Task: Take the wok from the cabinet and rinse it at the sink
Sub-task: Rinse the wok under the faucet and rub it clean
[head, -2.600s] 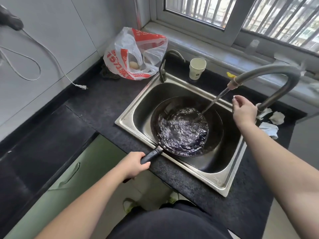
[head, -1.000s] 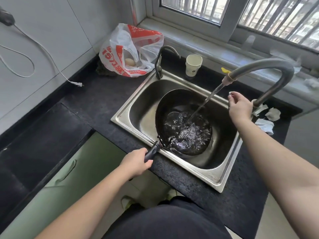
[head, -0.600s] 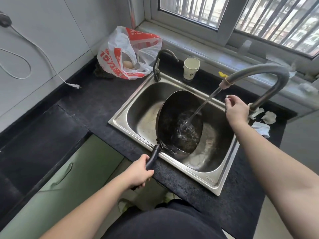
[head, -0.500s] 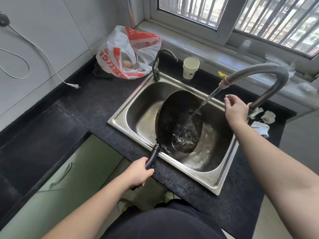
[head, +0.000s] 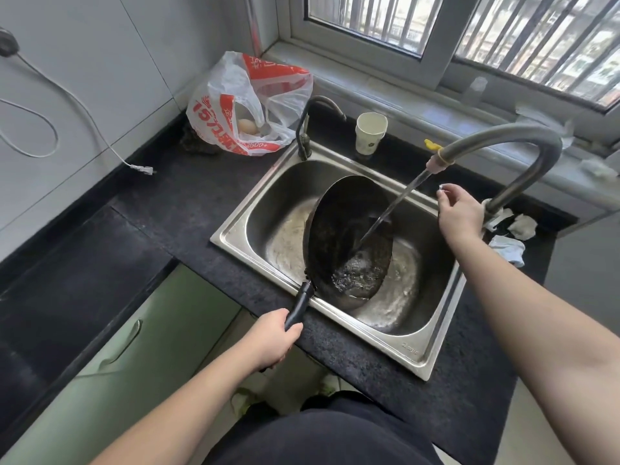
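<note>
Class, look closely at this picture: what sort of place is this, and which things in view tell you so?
Most likely a home kitchen: a steel sink set in a dark countertop, a wok under the running faucet, and a grocery bag.

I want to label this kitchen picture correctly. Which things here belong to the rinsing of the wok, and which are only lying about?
Belong to the job:
wok, tilted in the sink
left hand gripping the wok handle
faucet, water running
right hand near the faucet

Only lying about:
plastic bag with an egg
paper cup
power plug
crumpled tissues
small tap
</note>
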The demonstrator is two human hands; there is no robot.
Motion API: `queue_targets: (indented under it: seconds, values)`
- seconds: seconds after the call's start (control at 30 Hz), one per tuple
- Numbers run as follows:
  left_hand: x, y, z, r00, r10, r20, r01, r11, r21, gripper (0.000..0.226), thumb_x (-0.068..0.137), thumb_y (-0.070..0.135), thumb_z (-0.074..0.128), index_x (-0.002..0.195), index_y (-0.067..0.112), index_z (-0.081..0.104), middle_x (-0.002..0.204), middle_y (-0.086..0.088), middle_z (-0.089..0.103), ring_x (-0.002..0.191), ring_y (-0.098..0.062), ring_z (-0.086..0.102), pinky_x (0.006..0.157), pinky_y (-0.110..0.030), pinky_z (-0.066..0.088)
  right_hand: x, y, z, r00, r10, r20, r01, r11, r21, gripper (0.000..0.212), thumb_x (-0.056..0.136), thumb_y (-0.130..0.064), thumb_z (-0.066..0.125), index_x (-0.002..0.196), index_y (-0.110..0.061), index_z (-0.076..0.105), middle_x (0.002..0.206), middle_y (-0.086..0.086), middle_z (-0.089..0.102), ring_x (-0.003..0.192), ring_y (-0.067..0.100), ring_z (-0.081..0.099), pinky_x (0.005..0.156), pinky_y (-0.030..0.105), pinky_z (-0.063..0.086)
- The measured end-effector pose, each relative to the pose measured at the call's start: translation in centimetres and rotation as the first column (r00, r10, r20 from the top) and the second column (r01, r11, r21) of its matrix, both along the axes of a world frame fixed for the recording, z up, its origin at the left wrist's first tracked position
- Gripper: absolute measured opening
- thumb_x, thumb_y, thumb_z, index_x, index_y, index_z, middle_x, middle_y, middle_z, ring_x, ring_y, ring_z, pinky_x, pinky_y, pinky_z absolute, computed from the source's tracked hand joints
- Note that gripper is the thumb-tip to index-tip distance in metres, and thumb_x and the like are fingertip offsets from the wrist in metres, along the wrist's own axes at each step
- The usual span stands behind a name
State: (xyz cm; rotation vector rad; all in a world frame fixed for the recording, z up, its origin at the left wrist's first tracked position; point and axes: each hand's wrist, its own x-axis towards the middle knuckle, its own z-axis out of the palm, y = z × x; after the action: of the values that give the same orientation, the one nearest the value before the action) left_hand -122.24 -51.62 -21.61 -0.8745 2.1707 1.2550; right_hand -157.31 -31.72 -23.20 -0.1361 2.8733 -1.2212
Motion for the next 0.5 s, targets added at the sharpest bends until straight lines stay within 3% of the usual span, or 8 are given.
queue_targets:
  seconds: [0.2, 0.5]
  values:
    - [-1.1, -1.2, 2.7, 0.997, -0.068, 0.034, 0.072, 0.986, -0.15, 0.028, 0.094, 0.034, 0.049, 0.076, 0.014, 0.042, 0.071, -0.009, 0.058, 0.038, -0.021, 0.051, 0.032, -0.024, 0.037, -0.1, 0.0, -0.3, 1.0, -0.004, -0.008, 0.004, 1.0, -0.01, 0.03, 0.095, -0.036, 0.053, 0.118, -0.02, 0.066, 0.113, 0.005, 0.07, 0.106, 0.024, 0.062, 0.096, 0.033, 0.046]
    - [-2.4, -2.6, 6.4, 0.992, -0.119, 0.04, 0.125, 0.962, -0.241, 0.029, 0.092, 0.035, 0.053, 0.072, 0.016, 0.045, 0.067, -0.007, 0.06, 0.045, -0.024, 0.058, 0.04, -0.034, 0.049, 0.2, 0.0, 0.1, 1.0, -0.013, 0.007, 0.013, 0.999, -0.05, 0.029, 0.095, -0.034, 0.055, 0.118, -0.019, 0.066, 0.113, 0.005, 0.07, 0.106, 0.021, 0.062, 0.089, 0.022, 0.04]
